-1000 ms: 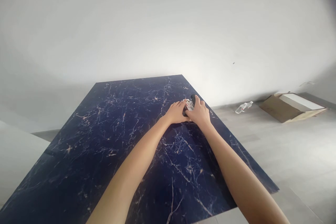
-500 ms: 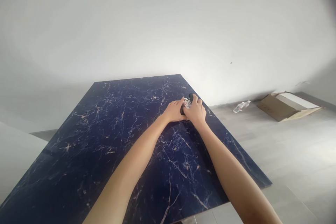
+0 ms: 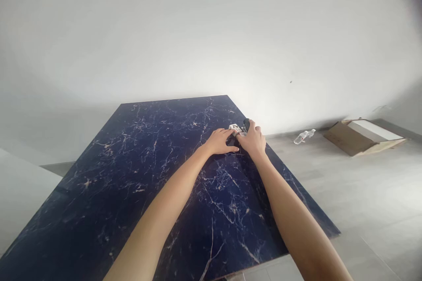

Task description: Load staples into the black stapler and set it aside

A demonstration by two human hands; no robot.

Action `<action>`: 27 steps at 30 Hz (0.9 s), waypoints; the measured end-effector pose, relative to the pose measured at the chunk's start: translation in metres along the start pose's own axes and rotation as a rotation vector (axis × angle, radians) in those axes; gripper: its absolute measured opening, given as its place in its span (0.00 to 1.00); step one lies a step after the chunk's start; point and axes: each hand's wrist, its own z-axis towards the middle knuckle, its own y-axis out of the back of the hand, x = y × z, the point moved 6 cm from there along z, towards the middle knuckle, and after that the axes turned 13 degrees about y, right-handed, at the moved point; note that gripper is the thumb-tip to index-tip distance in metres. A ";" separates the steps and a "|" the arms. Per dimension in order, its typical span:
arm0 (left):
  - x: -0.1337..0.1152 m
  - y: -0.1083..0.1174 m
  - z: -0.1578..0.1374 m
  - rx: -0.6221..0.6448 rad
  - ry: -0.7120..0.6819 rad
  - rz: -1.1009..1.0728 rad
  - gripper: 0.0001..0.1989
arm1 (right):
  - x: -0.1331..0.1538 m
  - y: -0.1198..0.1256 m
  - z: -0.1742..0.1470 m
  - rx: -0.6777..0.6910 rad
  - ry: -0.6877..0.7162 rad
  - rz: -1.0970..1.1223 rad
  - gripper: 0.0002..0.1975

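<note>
Over the dark blue marbled tabletop (image 3: 138, 158), my left hand (image 3: 220, 141) has its fingers stretched forward and its thumb apart. Its fingertips reach a small white box (image 3: 234, 127) with dark print; whether they press on it is unclear. My right hand (image 3: 253, 141) is closed around a black object (image 3: 246, 123) with a shiny metal-looking part, just right of the box. Most of that object is hidden by the fingers, so its kind cannot be made out.
Plain wall (image 3: 178, 30) rises behind the table. On the floor to the right lie two clear plastic bottles (image 3: 300, 137) and a cardboard box (image 3: 349, 138) with a white panel in it. The table's right edge runs close beside my right hand.
My right hand has shifted right with the black object, widening the gap between my hands. More of the white box shows, and my left thumb stands apart from the right hand.
</note>
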 end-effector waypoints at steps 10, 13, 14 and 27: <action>-0.004 -0.008 0.006 0.044 -0.033 0.052 0.42 | -0.004 -0.003 0.002 0.018 0.073 0.032 0.40; -0.012 -0.010 0.012 0.031 -0.047 0.052 0.43 | -0.008 0.000 0.002 0.020 0.057 0.027 0.40; -0.016 -0.011 0.014 0.025 -0.059 0.051 0.43 | -0.011 0.001 0.002 0.019 0.049 0.023 0.39; -0.037 0.000 0.001 -0.200 -0.220 -0.006 0.28 | -0.026 0.017 0.004 -0.124 0.095 -0.011 0.35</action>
